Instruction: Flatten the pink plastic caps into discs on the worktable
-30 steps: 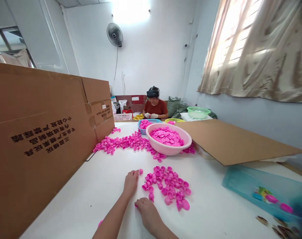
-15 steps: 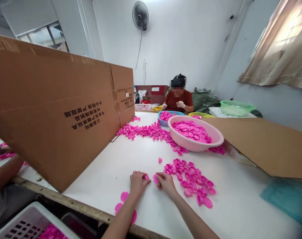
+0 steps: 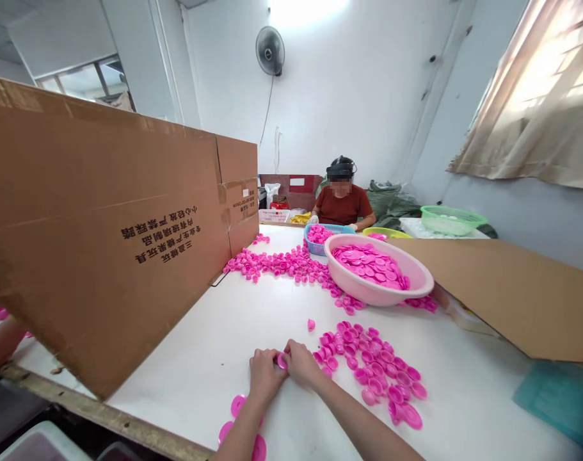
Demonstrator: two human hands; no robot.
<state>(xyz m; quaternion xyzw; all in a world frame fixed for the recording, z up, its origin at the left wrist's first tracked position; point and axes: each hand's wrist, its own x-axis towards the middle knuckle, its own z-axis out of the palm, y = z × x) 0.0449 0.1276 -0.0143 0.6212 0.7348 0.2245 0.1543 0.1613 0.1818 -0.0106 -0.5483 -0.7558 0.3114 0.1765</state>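
My left hand (image 3: 263, 376) and my right hand (image 3: 301, 364) meet over the white table (image 3: 214, 346), fingers pinched together on a small pink plastic piece (image 3: 282, 360) held between them. Just right of my right hand lies a loose heap of pink caps (image 3: 372, 371). A single pink cap (image 3: 311, 324) sits apart beyond my hands. Flat pink discs (image 3: 237, 405) lie near the table's front edge beside my left forearm.
A tall cardboard sheet (image 3: 113, 224) stands along the left. A pink basin (image 3: 378, 269) of pink discs sits mid-table, with a trail of pink caps (image 3: 281, 262) behind it and a blue basket (image 3: 322, 235). Cardboard (image 3: 512, 288) lies at right. A person (image 3: 343, 200) sits at the far end.
My hands came together from apart, both closing on one pink piece. The view swung left and down, bringing the table's front edge and flat discs into sight.
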